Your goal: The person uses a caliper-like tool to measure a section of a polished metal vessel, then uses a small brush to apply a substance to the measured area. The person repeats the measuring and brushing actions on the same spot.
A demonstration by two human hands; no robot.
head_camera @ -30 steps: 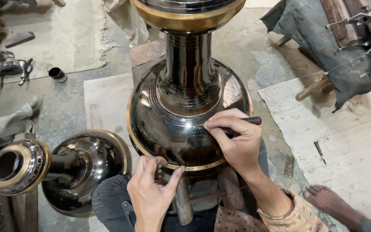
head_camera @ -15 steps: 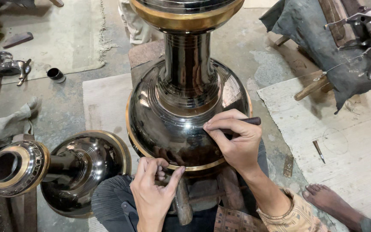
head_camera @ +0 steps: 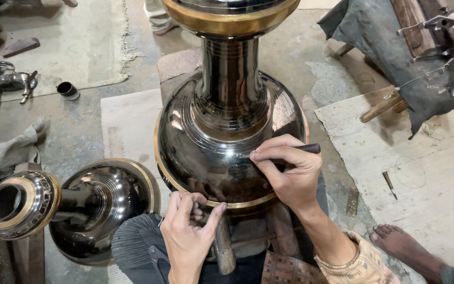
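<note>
Hands on the big dark metal vase [head_camera: 222, 142], which stands upright dead centre, its round belly towards the camera and a brass band ringing the bottom edge. Right hand [head_camera: 287, 176] is pressed onto the belly, fingers pinched tight round a thin dark engraving tool [head_camera: 306, 149], its tip set against the polished surface just left of the fingertips. Left hand [head_camera: 187, 234] sits lower, at the brass band, fingers curled and thumb out; it looks closed on something small, but what it holds I cannot tell. A wooden handle [head_camera: 224, 247] pokes out just beside it, under the vase.

How far along? Fine ringed lines already circle the shoulder and neck, and a faint cut line shows by the tool tip. Most of the belly below is bare and mirror-smooth, so by my read the marking there has barely started.

Off to the left, 1 second vase [head_camera: 74, 208] lies on its side, gold-rimmed mouth facing out. A small spare tool [head_camera: 389, 184] rests on the mat [head_camera: 421, 173] at right, well apart.
</note>
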